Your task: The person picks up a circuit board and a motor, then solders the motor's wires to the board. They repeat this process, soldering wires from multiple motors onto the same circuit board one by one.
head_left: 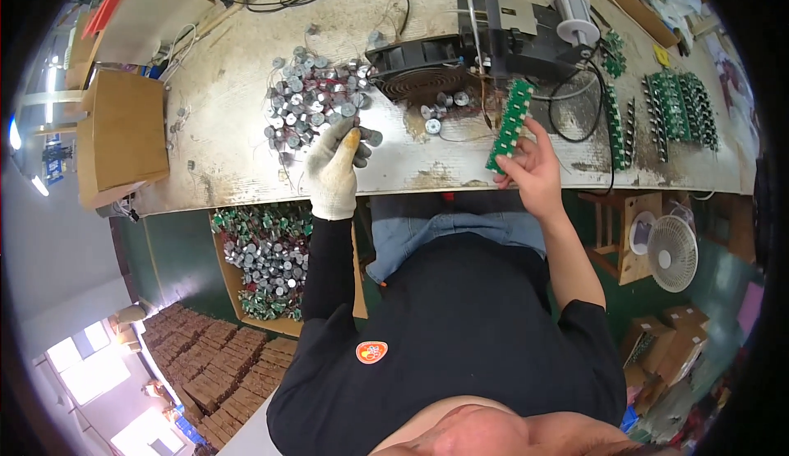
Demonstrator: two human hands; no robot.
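Observation:
My left hand point(334, 172), in a pale work glove with grey fingertips, is closed at the near edge of a heap of small round silver motors point(304, 99). At its fingertips is a small round motor point(373, 138), partly hidden by the fingers. A narrow green circuit board strip point(511, 123) stands tilted in my bare right hand point(534, 168), pinched between thumb and fingers along its lower half. Just left of the strip, a thin soldering tip point(486, 115) points down from a stand. A few loose motors point(444, 107) lie between both hands.
A black fan unit point(419, 70) and a white wire spool point(573, 16) stand at the back. More green board strips point(678, 107) lie at the right. A cardboard box point(123, 131) sits at the left. Under the table edge is a carton of motors and boards point(267, 263).

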